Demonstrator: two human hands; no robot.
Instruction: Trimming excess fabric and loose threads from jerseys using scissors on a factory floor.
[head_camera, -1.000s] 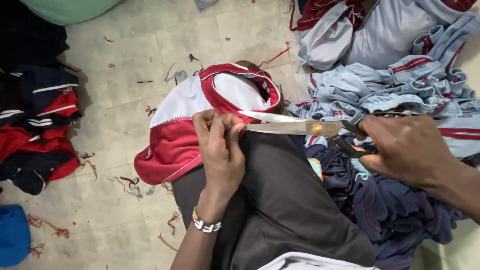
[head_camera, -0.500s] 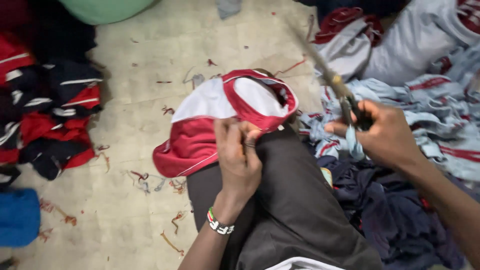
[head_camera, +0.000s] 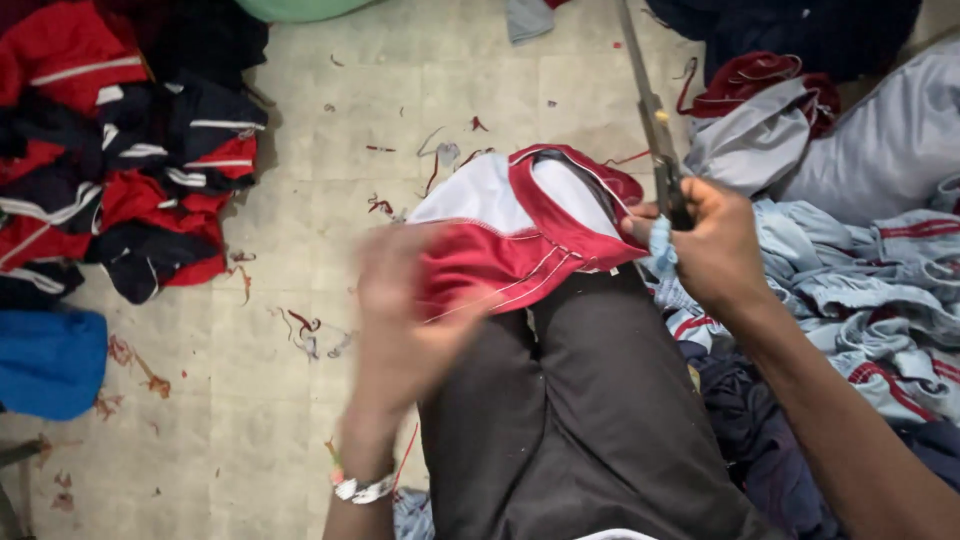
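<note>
left hand (head_camera: 400, 320) motion-blurred, scissors (head_camera: 655, 125) tip cut off at top

Red-and-white garment (head_camera: 520, 235) draped crumpled over the knee — long scissors (head_camera: 655, 120) upright, blades pointing away.

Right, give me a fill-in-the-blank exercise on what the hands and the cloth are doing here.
1. The right hand holds a pair of ____ with the blades pointing away from the person.
2. The red and white garment lies across the person's ____.
3. The blurred left hand wears a beaded band on its ____.
4. The folded blue cloth lies on the ____ of the picture.

Missing words: scissors; lap; wrist; left
</note>
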